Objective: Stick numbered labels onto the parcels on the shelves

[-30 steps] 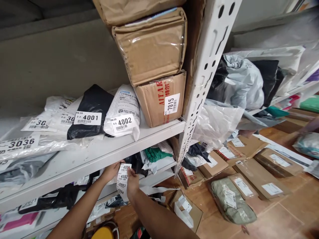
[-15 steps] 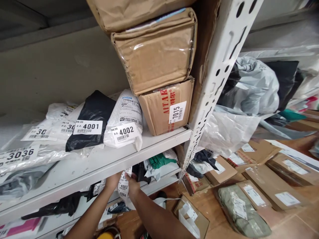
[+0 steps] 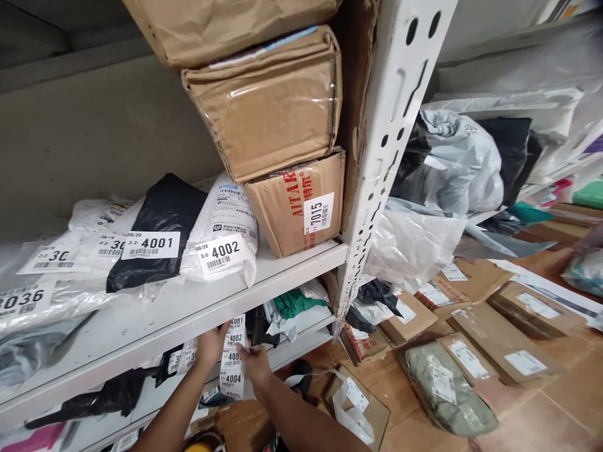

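Below the edge of the upper shelf hangs a strip of white number labels (image 3: 232, 379), printed 4001 to 4004 with another partly visible under them. My right hand (image 3: 257, 365) pinches its right edge beside the 4003 label. My left hand (image 3: 211, 345) is closed at the opposite edge, near 4001 and 4002; its fingers are partly hidden behind the strip. On the shelf above lie a black parcel (image 3: 157, 213) labelled 4001 and a white parcel (image 3: 221, 220) labelled 4002.
Cardboard boxes (image 3: 277, 107) are stacked on the shelf against a white perforated post (image 3: 377, 163). Black, green and white bags lie on the lower shelf. Boxes and a grey-green wrapped parcel (image 3: 450, 392) cover part of the floor at right. A label marked 3036 shows at left.
The view has shifted, so the shelf goods appear further left. More of the label strip shows between my hands, and my right hand sits lower along it.
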